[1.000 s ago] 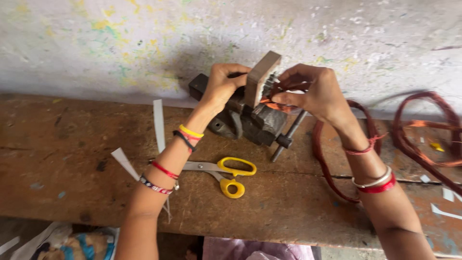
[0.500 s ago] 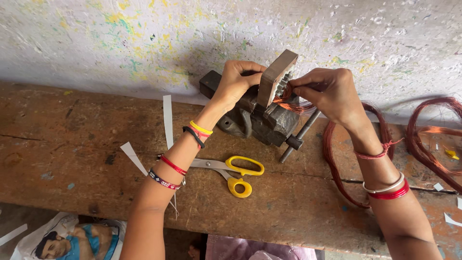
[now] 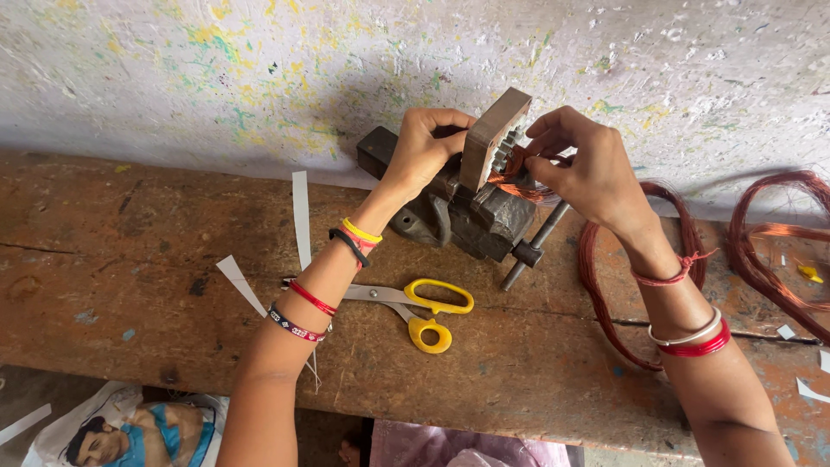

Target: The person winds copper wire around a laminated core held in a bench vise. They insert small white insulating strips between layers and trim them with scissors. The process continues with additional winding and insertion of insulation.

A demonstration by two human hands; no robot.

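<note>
A dark metal bench vise stands on the wooden bench against the wall. It clamps a grey slotted metal block with thin copper wire wound in its slots. My left hand grips the left side of the block. On the block's right side, the fingers of my right hand pinch the copper wire at the slots.
Yellow-handled scissors lie on the bench in front of the vise. Reddish copper wire coils lie to the right, with another coil further right. White paper strips lie to the left. A speckled wall rises behind.
The view has shifted a little to the left and closer. Both hands stay on the block, and my right hand's fingers have shifted slightly on the wire.
</note>
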